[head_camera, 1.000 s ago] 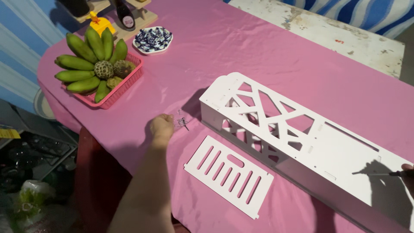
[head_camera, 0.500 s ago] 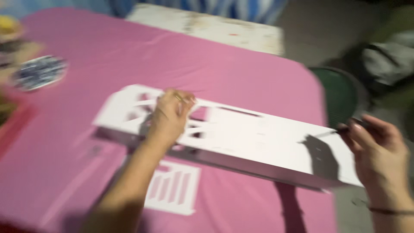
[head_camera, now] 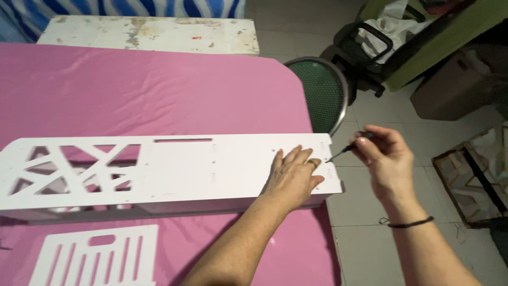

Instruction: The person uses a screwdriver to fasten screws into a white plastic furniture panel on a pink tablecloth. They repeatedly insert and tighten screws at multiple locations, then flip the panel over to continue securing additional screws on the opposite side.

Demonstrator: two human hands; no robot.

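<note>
A long white cut-out shelf panel (head_camera: 174,169) lies across the pink-covered table (head_camera: 159,95). My left hand (head_camera: 292,175) rests flat on the panel's right end, fingers spread, pinching something small at the fingertips near the edge. My right hand (head_camera: 385,159) hovers just off the table's right edge and grips a small dark-handled screwdriver (head_camera: 346,150). Its tip points at the panel's right end, close to my left fingertips.
A smaller white slatted panel (head_camera: 98,259) lies on the cloth at the lower left. A round green stool (head_camera: 320,92) stands beyond the table's right edge on the tiled floor. A worn white bench (head_camera: 148,34) sits behind the table. Bags and clutter fill the upper right.
The view has swung right, away from the fruit basket. My left hand moved from the cloth to the panel's right end. My right hand brought the screwdriver close to it.
</note>
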